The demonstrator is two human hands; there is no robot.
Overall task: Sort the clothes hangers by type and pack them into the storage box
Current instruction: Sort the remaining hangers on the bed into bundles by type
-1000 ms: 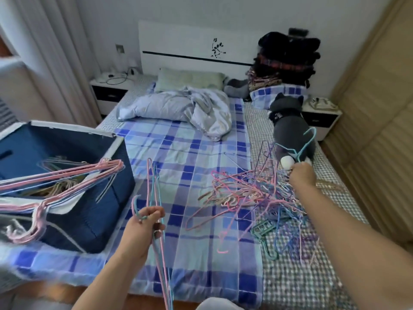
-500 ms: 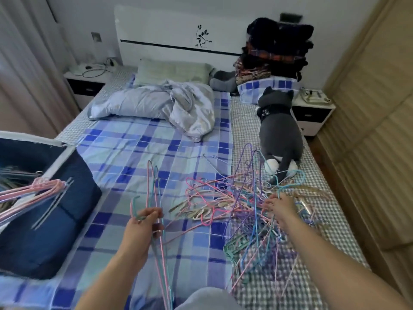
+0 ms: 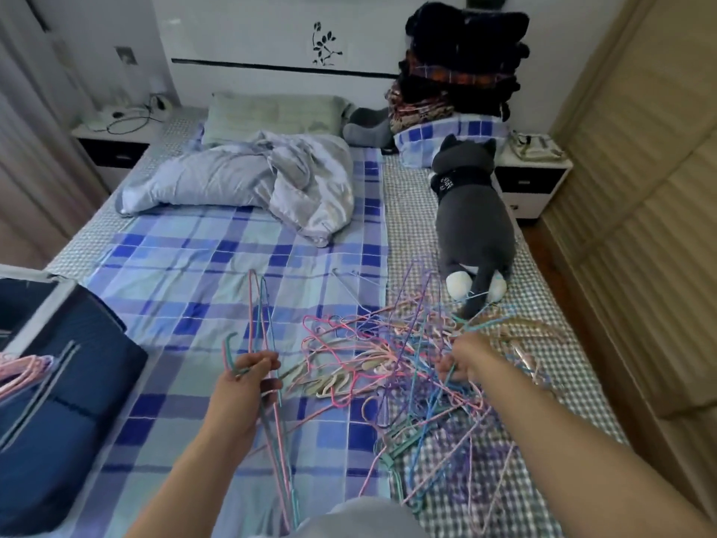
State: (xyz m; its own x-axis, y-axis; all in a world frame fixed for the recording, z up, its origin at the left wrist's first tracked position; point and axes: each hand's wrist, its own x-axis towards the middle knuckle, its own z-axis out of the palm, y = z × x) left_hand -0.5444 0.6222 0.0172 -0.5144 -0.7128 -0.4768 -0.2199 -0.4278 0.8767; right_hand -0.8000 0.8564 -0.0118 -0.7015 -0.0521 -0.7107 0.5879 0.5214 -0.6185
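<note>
**A:** Tangle risk, mainly. Right hand sits at centre right of the frame, fingers curled into the pile of wire hangers, pinching a few strands. Everything in that heap is hooked through everything else. If I pull up from here I'd expect half the pile to come along.

**B:** Left side?

**A:** Left hand, lower centre, is gripping a small bundle of thin hangers: pink, teal, blue, hooks up, long wires hanging down past the bottom edge. Grip looks firm, but the bundle is loose below the fist. My guess is those tails could snag the pile's near edge, which lies just beside them.

**B:** Box?

**A:** Storage box is at the left edge, dark blue, well apart from the pile. Pink hangers already hang over its near rim. They look barely balanced; a careless drop-in could tip them out.

**B:** Anything else in the way?

**A:** Plush cat, upper right, touching the pile's far end. A wire looks caught near its paws, so a hard tug might drag it. Can't tell which hanger type the right hand has; too blurred.
</note>
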